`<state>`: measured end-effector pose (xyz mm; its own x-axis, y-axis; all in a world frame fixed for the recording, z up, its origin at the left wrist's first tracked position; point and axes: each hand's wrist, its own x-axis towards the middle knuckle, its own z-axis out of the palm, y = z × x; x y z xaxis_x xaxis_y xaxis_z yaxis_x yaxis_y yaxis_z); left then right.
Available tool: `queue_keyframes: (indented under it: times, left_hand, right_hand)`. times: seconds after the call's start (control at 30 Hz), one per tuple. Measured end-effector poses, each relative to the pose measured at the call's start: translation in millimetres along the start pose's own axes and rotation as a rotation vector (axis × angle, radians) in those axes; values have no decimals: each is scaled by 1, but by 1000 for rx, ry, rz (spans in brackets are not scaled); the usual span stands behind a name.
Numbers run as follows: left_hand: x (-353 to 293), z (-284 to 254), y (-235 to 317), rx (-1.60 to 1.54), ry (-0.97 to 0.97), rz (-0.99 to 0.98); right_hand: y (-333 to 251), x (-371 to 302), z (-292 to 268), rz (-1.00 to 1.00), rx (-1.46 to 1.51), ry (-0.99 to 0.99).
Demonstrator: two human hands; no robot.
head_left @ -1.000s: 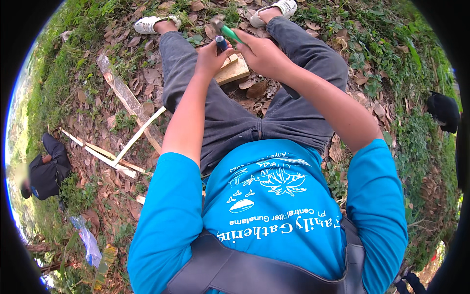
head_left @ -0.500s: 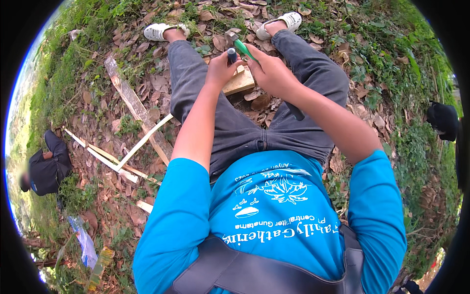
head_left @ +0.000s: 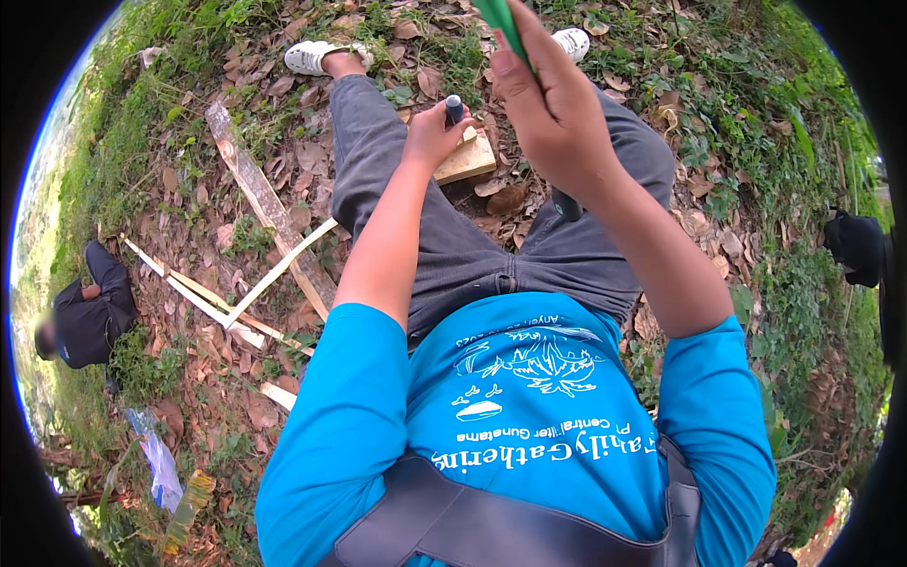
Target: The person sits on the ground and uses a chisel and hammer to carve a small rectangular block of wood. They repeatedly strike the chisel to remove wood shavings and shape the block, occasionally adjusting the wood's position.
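Right hand (head_left: 557, 113) raised nearer, fingers clenched on top-cropped green stick (head_left: 504, 28), left hand (head_left: 433, 132) gripping half-hidden dark tool (head_left: 454, 108)

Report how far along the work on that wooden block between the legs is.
Done: nothing on the wooden block shows as finished; no cut or mark can be made out. In hand: the left hand has its grip on a small dark tool held at the block, while the right hand is raised, gripping a green handle. Left: the wooden slats on the leaf litter lie untouched beside the left leg.
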<state>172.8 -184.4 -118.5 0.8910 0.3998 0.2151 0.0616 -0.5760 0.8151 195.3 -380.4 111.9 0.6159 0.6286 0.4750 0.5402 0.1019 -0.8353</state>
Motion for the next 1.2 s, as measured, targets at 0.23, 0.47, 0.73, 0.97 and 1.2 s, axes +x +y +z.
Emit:
queue_keyframes:
  times: [0.23, 0.47, 0.73, 0.97, 1.2]
  left_hand:
    - [12, 5, -8, 165, -6, 42]
    - [11, 7, 10, -8, -17, 5]
    - [24, 6, -24, -117, 24, 2]
    - [50, -4, -28, -130, -39, -109]
    - [77, -5, -66, -124, 39, -136]
  right_hand:
    - [117, -38, 21, 234, -182, -243]
    - [83, -32, 19, 115, -69, -3]
    - [152, -54, 29, 676, 281, 108]
    - [254, -84, 75, 908, -63, -108]
    - [268, -111, 85, 817, -243, -205]
